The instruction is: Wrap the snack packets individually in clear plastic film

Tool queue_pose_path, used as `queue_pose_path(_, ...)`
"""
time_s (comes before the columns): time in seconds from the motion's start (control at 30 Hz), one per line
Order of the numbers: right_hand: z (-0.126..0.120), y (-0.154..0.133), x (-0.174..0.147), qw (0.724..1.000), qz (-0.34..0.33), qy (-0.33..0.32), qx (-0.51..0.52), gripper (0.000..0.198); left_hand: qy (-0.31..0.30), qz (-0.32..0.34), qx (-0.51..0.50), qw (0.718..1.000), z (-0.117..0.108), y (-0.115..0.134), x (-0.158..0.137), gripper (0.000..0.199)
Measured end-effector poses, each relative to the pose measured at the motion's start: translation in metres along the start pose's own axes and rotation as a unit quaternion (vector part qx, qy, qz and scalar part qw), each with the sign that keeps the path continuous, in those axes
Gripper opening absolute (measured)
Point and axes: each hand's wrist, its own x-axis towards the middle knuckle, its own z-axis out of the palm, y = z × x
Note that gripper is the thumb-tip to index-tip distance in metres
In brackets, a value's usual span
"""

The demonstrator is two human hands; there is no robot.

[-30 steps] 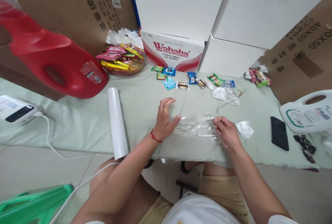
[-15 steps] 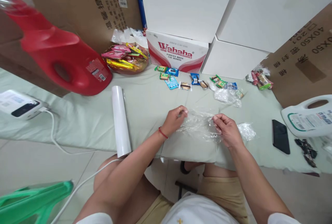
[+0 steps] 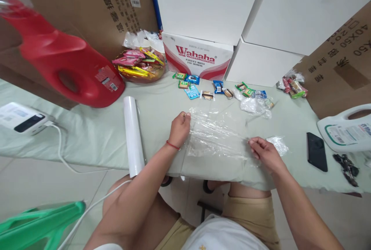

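Two hands, one sheet of film [image 3: 216, 132]: left hand [image 3: 180, 129] pinches its left edge, right hand [image 3: 265, 153] has thumb and fingers closed on its right end. Sheet is spread between them, creased, near the front edge of the table [image 3: 162, 111]. One red bracelet [image 3: 173, 145] on the left wrist. One white roll [image 3: 133, 138] lies left of the left hand, well apart from the sheet. One crumpled clear wad [image 3: 278, 145] just beyond the right hand, then one phone [image 3: 317, 152], one bunch of keys [image 3: 347, 169] and one white jug [image 3: 346, 131] further right. Behind the sheet, seven loose snacks [image 3: 207, 95]: two green, two blue, one pale blue, two brownish (more sit at one clear bag [image 3: 252, 106], overlapping, can't count them). One bowl [image 3: 158, 75] of packets back left, contents too piled to count. One red jug [image 3: 72, 60] left of it. Back row: one Wahaha box [image 3: 197, 55], three plain white boxes [image 3: 263, 62]. One green stool [image 3: 43, 223] lower left.
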Motion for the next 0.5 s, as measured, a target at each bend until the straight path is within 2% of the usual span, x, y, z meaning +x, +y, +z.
queue_pose_path(0.1,-0.006,-0.006,0.01,0.993,-0.028,-0.045,-0.103,0.047,-0.017,0.024,0.037,0.999,-0.004,0.006,-0.003,0.028)
queue_pose_path(0.23,0.012,-0.022,0.046,0.99,-0.064,-0.04,-0.122,0.064,-0.04,0.028,0.029,0.998,-0.002,0.01,-0.003,0.021)
queue_pose_path(0.3,0.028,-0.029,0.066,0.988,-0.065,-0.071,-0.118,0.06,-0.045,0.023,0.009,0.999,0.001,0.007,-0.002,0.018)
queue_pose_path(0.37,0.042,-0.034,0.085,0.99,-0.066,-0.086,-0.095,0.048,-0.04,0.008,-0.021,0.999,0.003,0.003,0.001,0.016)
queue_pose_path(0.5,0.049,-0.049,0.126,0.996,-0.086,-0.006,-0.014,0.042,0.013,-0.072,-0.099,0.992,0.003,-0.003,0.008,0.013)
